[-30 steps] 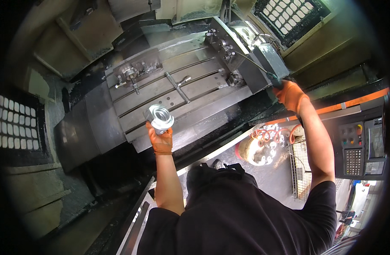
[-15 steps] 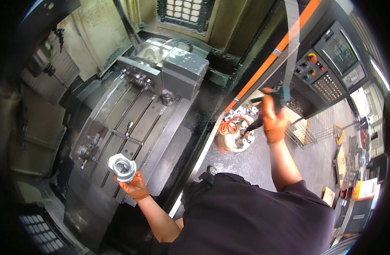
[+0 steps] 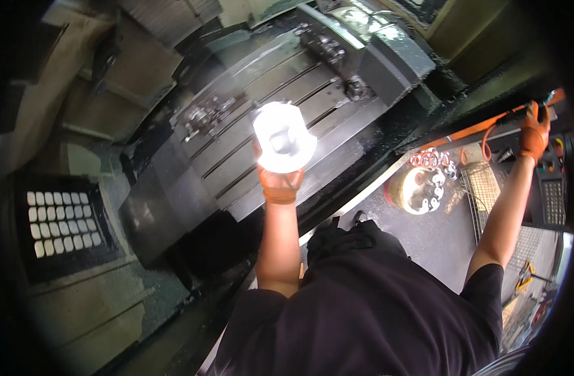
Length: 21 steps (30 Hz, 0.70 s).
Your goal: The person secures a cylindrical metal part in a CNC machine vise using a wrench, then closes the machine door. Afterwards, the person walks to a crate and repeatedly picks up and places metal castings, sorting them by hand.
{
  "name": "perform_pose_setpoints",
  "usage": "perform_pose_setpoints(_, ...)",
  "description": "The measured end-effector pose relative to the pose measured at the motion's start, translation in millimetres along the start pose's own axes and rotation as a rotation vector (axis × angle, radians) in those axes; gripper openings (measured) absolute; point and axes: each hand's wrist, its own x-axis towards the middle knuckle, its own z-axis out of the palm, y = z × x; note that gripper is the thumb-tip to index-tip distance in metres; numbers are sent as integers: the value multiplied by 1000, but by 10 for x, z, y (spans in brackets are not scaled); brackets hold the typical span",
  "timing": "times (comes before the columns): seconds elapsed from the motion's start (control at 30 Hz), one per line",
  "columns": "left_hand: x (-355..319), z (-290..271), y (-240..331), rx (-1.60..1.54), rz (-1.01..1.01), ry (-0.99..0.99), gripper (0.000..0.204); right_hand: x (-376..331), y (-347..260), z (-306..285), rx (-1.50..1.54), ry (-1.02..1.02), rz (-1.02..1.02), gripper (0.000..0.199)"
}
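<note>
My left hand [image 3: 279,185], in an orange glove, grips a metal fitting [image 3: 293,150] with a round bore, raised over the machine table. Strong light bleaches the fitting white and hides its detail. Far out to the right, my gloved right hand [image 3: 534,135] is at the orange door edge [image 3: 475,130], its fingers closed around a dark air gun [image 3: 518,116], which is partly hidden. A red coiled hose [image 3: 487,145] hangs beside that hand.
Below the fitting lies the slotted machine table [image 3: 252,141], with a clamp fixture [image 3: 202,116] and a grey block-shaped unit [image 3: 393,66]. Outside the door stand a round drum [image 3: 396,191] topped with metal parts and a wire basket [image 3: 478,203]. A control panel [image 3: 553,194] is at right.
The view has turned and shifted toward the machine. My left hand has brought the fitting into brighter light, closer in. My right hand has reached further out, to the door edge.
</note>
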Motion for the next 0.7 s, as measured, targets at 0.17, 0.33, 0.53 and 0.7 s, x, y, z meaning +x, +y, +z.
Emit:
perform_pose_setpoints(0.17,-138,88,22,253,92,-81,50,-116,16,-218,131,-200,126,59)
perform_pose_setpoints(0.33,-49,67,-8,176,72,-113,55,-846,-732,-296,340,0,24,50)
perform_pose_setpoints(0.53,163,-34,-98,386,142,-39,70,-1461,-1788,571,983,-274,-93,38)
perform_pose_setpoints(0.7,353,-118,-164,667,193,17,87,-1588,-2623,1401,1028,-696,19,45)
